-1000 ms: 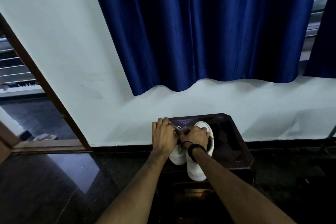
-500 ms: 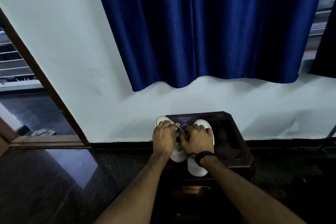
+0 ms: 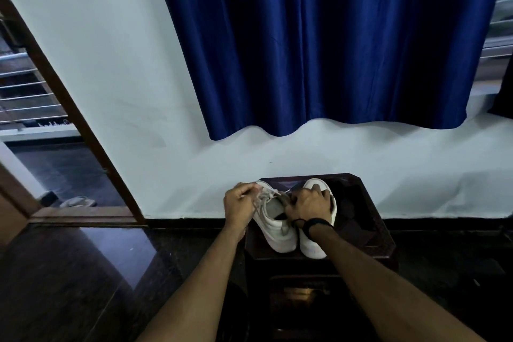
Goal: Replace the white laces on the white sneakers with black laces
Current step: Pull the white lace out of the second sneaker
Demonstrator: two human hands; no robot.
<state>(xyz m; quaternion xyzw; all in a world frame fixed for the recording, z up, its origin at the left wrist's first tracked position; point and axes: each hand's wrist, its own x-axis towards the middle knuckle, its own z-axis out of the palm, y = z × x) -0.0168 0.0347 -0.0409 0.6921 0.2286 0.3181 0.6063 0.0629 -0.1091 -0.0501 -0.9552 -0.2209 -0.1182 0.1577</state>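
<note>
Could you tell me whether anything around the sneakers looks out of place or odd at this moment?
Nothing looks damaged or spilled. Both white sneakers stand side by side on the dark stool. The left hand pinches a loosened white lace; the right hand rests on the right sneaker.

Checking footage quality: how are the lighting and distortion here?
Head view: dim; the dark stool loses detail, the white sneakers stand out. Head view: wide-angle bending slants the door frame; the floor shows a glossy reflection.
</note>
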